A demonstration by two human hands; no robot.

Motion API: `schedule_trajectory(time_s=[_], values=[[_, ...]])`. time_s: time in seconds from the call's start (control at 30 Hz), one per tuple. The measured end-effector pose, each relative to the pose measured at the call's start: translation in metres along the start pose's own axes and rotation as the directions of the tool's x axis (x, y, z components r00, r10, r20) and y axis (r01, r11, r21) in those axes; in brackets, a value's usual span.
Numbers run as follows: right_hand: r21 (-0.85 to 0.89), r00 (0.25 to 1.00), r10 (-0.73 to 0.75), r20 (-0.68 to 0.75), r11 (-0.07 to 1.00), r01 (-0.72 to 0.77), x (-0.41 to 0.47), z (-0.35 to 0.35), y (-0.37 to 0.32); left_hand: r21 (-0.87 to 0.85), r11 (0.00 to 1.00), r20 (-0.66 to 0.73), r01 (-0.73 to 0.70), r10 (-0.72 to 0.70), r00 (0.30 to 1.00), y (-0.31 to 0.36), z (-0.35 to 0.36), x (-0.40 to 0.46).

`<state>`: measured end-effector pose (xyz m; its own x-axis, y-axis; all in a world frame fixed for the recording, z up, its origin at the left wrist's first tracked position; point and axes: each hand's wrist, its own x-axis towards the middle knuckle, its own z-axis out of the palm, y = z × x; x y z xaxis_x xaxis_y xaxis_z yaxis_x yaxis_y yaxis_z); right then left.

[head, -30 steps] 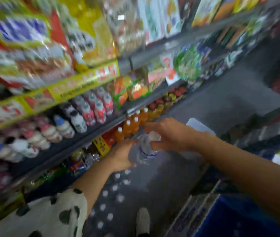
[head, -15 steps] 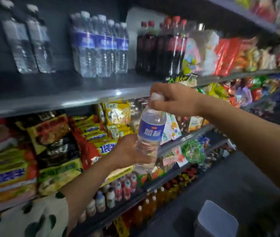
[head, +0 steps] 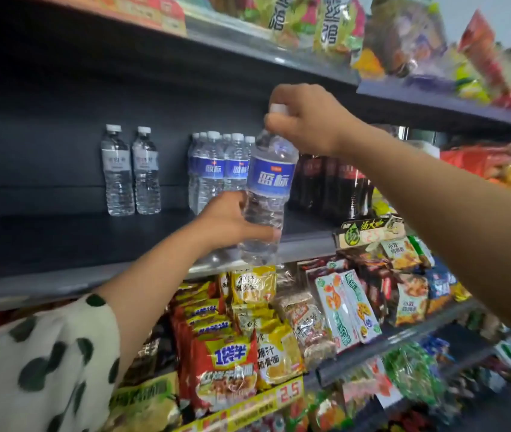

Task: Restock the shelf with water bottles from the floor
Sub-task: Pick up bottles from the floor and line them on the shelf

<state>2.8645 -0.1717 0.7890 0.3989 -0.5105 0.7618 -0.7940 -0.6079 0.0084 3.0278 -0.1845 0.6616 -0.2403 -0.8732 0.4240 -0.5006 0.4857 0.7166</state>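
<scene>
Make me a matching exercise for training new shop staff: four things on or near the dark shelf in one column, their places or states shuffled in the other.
Things:
1. blue-label water bottle
2. two white-label water bottles
3. cola bottles
4. instant noodle packs

Places or states:
A. shelf below
B. held in both hands
C. standing alone at left
D. right of the blue-label group

Pairs: 1-B, 2-C, 3-D, 4-A

The bottle [head: 269, 194] I hold carries a blue label reading 蓝标, as do the bottles on the shelf [head: 216, 169] behind it. Low in the frame, a yellow price strip [head: 288, 395] shows 2.5, and a red noodle packet [head: 227, 353] reads 1袋半.
</scene>
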Motion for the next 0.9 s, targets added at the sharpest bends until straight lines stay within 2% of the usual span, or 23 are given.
schedule_trajectory(time_s=[0.13, 0.27, 0.43, 0.6, 0.9], values=[[-0.023, 0.999, 0.010, -0.034, 1.000, -0.011, 0.031, 0.019, 0.040, 0.097, 0.995, -0.102, 0.025, -0.015, 0.995, 0.005, 0.008, 0.048], [-0.048, 1.000, -0.021, -0.005, 0.999, 0.020, 0.065, 0.049, 0.096, 0.148, 0.984, -0.220, 0.097, -0.063, 0.973, -0.010, 0.038, 0.103], [0.018, 0.996, -0.051, 0.068, 0.999, 0.050, 0.105, 0.096, 0.162, 0.191, 0.955, -0.320, 0.227, -0.158, 0.934, -0.040, 0.066, 0.165], [0.104, 0.982, -0.126, 0.141, 0.988, 0.112, 0.137, 0.143, 0.194, 0.295, 0.888, -0.408, 0.352, -0.216, 0.887, -0.055, 0.072, 0.193], [0.210, 0.970, -0.172, 0.172, 0.968, 0.135, 0.168, 0.191, 0.213, 0.452, 0.697, -0.556, 0.557, -0.268, 0.787, -0.066, 0.069, 0.208]])
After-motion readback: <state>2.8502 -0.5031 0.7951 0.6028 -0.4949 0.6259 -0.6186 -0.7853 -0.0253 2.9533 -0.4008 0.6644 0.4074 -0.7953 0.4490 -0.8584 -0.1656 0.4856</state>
